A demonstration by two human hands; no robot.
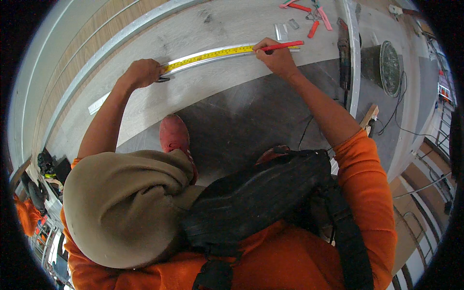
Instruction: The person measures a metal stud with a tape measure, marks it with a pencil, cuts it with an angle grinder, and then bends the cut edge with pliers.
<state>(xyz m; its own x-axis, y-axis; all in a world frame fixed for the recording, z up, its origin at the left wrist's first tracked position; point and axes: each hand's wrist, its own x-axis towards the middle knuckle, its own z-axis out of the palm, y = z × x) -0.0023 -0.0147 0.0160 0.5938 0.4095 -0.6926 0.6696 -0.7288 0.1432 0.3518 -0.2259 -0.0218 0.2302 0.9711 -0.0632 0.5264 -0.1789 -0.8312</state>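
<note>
A yellow tape measure (208, 57) is stretched along a thin silvery metal profile (98, 104) that lies on the light floor board. My left hand (140, 73) is closed on the tape's left end; a small black loop sticks out under the fingers, and the palm hides the case, if it is there. At the other end my right hand (276, 59) rests on the profile, its fingers pinching a red pencil (287, 45) that points to the right. The tape's right end disappears under those fingers.
Red-handled tools (313, 29) and small metal pieces (281, 32) lie beyond my right hand. A metal upright (354, 63) stands right, with a long dark tool (343, 58) beside it. Farther right are a dirty bucket (389, 67) and a cable (399, 99). My red shoe (174, 133) is close by.
</note>
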